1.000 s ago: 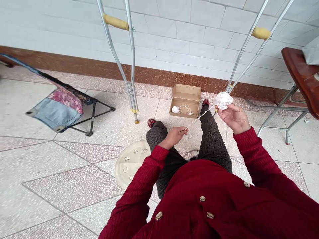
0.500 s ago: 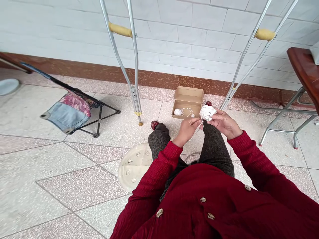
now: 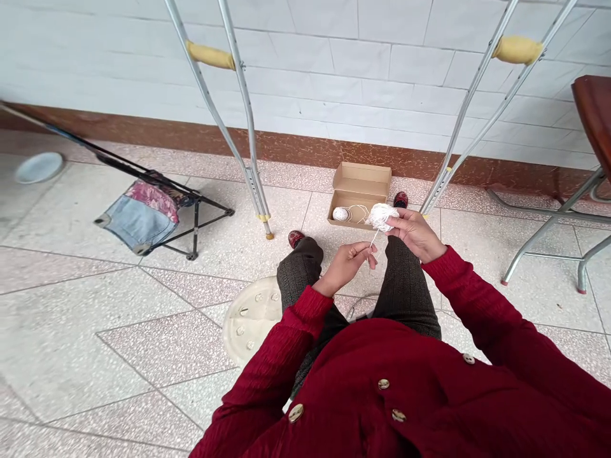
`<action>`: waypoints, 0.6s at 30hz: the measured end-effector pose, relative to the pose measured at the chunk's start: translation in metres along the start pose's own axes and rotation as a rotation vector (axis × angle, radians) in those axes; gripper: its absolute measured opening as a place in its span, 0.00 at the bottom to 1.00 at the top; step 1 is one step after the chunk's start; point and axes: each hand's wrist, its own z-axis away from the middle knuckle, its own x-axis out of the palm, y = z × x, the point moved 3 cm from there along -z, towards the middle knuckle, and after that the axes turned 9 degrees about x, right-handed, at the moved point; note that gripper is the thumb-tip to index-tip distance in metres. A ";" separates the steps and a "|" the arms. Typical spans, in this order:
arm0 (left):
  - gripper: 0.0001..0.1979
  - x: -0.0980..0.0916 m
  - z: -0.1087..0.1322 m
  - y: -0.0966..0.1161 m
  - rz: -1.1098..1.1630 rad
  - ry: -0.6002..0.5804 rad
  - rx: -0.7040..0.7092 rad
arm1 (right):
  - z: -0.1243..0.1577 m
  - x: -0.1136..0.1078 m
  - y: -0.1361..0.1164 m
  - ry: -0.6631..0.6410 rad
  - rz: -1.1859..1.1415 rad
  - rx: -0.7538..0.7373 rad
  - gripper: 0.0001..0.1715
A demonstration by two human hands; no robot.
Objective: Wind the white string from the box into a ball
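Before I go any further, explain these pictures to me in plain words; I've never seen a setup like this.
There is no machine here: a person works with two bare hands. Every picture comes from one camera worn on that person's head, looking forward and down. The right hand holds a ball of white yarn, and the left hand pinches a strand leading from it. On the tiled floor ahead, an open cardboard box holds another white ball. Metal crutches stand on either side, and a low folding seat is farther left.
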 end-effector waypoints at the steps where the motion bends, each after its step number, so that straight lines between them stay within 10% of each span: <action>1: 0.17 0.001 0.002 -0.001 0.005 0.012 -0.015 | -0.004 -0.002 0.000 -0.004 0.012 0.009 0.18; 18: 0.20 0.000 0.046 0.048 -0.346 -0.165 -0.052 | -0.038 -0.020 0.035 0.090 0.645 -0.420 0.28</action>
